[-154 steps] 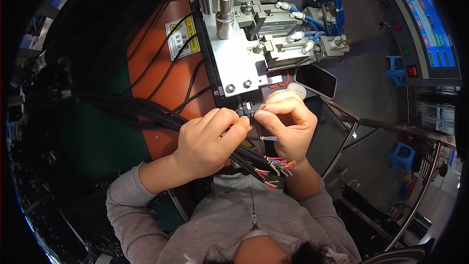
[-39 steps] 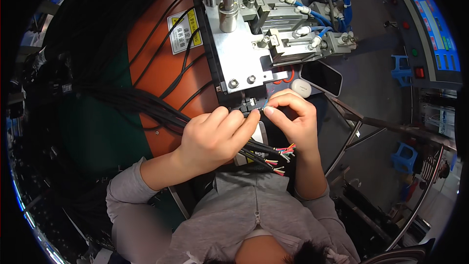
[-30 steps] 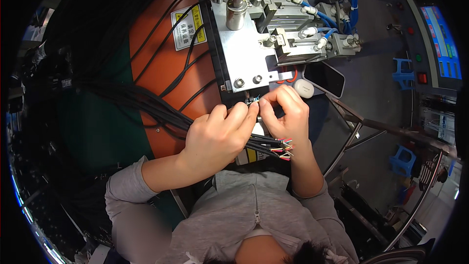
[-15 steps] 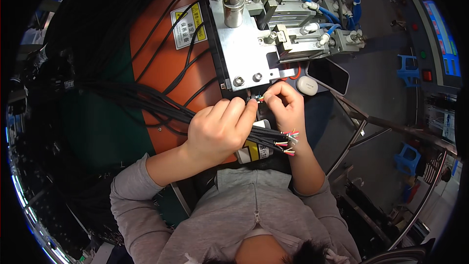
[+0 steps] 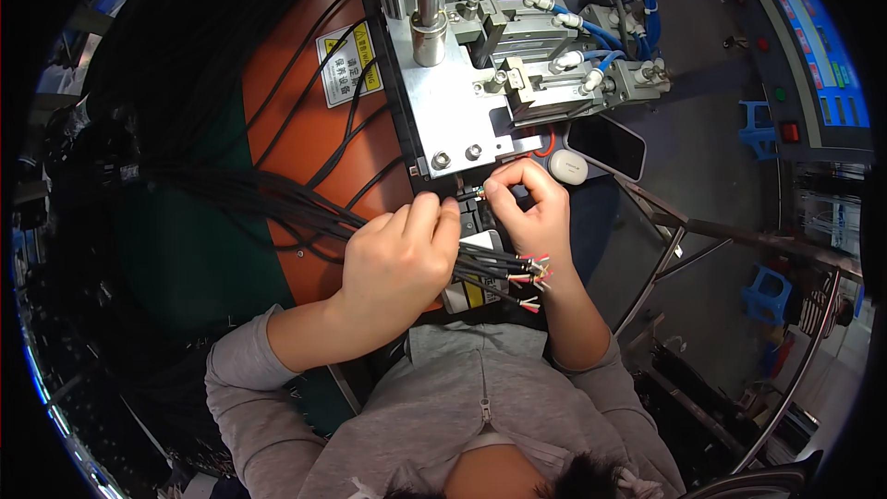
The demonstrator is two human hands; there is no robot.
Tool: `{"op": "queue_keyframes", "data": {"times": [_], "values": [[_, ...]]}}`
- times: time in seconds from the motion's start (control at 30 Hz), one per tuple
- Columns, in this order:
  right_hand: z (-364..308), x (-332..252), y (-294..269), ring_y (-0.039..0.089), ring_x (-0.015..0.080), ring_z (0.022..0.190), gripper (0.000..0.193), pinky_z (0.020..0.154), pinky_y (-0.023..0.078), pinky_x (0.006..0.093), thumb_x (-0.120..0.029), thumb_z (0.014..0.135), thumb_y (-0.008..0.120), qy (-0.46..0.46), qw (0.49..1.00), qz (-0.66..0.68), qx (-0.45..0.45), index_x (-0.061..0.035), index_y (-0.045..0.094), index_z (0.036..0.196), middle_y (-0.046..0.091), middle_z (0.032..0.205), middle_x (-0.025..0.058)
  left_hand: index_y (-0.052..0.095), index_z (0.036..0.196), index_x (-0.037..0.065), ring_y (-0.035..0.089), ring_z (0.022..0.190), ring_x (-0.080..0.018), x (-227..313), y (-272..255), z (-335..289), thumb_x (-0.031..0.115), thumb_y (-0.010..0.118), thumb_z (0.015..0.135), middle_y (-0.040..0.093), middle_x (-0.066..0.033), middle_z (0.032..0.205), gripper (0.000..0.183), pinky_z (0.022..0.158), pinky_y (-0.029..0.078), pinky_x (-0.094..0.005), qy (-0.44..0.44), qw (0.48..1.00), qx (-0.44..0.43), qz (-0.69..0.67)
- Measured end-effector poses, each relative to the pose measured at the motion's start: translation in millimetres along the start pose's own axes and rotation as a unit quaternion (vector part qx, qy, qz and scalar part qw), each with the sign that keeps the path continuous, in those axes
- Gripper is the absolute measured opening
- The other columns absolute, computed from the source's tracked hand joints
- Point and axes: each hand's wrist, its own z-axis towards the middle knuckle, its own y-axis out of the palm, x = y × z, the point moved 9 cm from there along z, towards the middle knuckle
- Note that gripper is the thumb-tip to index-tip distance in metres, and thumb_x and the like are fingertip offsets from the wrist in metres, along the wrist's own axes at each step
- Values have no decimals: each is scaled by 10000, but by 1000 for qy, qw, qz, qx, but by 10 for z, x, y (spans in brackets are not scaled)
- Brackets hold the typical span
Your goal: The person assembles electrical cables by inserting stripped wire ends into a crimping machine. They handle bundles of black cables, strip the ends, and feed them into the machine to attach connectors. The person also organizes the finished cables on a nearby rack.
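Both hands are raised at the near edge of the machine, on the wearer's side of it, elbows bent and grey sleeves ending short of the wrists. The left hand lies back upward, just short of the machine's near left corner, its fingers bent and stacked; its grip pinches a black cable between thumb and forefinger, close to the tip. The right hand stands just off the machine's near right corner, thumb side facing the left hand, other fingers curled; its grip has thumb and forefinger pressed together at the fine wires emerging from that tip. The held cable is slim, points rightward and sits directly below the machine's near edge; the wires appear light and greenish, too small to count. A bundle of similar black cables passes under the left hand, nearer the wearer than the machine, with stripped ends fanned in red, pink and white beside the right wrist. Whether the left palm bears on this bundle cannot be determined. An orange surface extends left of the machine, crossed by loose cables.
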Motion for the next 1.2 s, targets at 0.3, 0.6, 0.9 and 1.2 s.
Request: {"op": "queue_keyframes", "data": {"times": [0.3, 0.6, 0.9, 1.2], "values": [[-136, -309, -231, 627, 234, 754, 160, 672, 493, 326, 17, 670, 743, -198, 943, 219, -153, 11, 697, 823, 690, 825, 138, 664, 939, 22, 534, 591, -107, -36, -25, 14, 105, 676, 757, 498, -12, 747, 201, 515, 410, -244, 35, 997, 31, -58], [-150, -257, -206, 587, 199, 750, 218, 667, 456, 299, 89, 658, 698, -138, 965, 217, -48, -8, 633, 843, 648, 836, 112, 665, 1041, 27, 571, 644, -114, 18, -275, 45, 178, 685, 730, 624, -43, 866, 346, 498, 417, -243, 109, 967, 125, -195], [-159, -713, -179, 606, 231, 800, 150, 724, 487, 325, 1, 758, 729, -300, 950, 67, 49, 31, 661, 889, 658, 884, 133, 637, 893, 12, 592, 594, -156, -62, -337, -1, 128, 709, 737, 583, -51, 722, 207, 449, 406, -264, 60, 959, 182, -210], [-85, -493, -139, 576, 176, 769, 122, 680, 461, 290, 52, 733, 722, -103, 985, 138, 33, 11, 636, 809, 628, 815, 96, 627, 864, 17, 510, 535, -138, -55, -242, 9, 78, 673, 746, 503, -28, 698, 141, 420, 355, -267, 42, 967, 145, -205]]}}
